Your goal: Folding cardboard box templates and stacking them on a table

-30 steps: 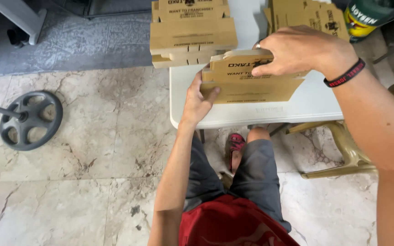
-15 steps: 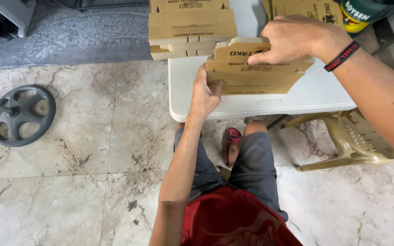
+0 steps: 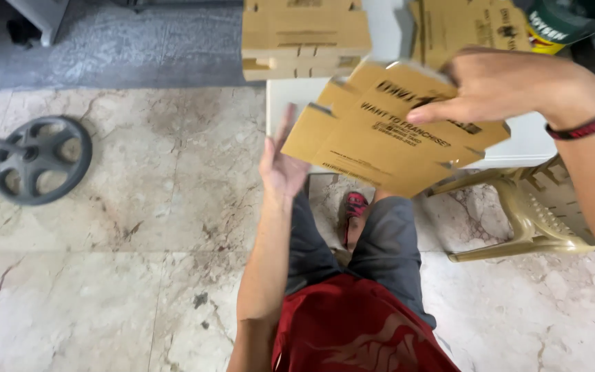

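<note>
A brown cardboard box (image 3: pixel 387 134), partly folded and printed in black, hangs tilted in front of the white table (image 3: pixel 525 141). My right hand (image 3: pixel 511 86), with a red and black wristband, grips its upper right edge, fingers on the top panel. My left hand (image 3: pixel 282 165) is spread with its palm up beside the box's lower left corner, fingers near or just touching that corner. A stack of folded brown boxes (image 3: pixel 304 34) sits on the table's far left, and flat cardboard sheets (image 3: pixel 473 24) lie at the far right.
A beige plastic chair (image 3: pixel 531 213) stands to the right below the table. A grey round wheel-shaped base (image 3: pixel 39 158) rests on the marble floor at left. A green and yellow container (image 3: pixel 562 21) is at the top right. My legs and red shorts fill the bottom centre.
The box has been lifted off the table and tilted toward me by my right hand. My left hand has let go of its left side and opened.
</note>
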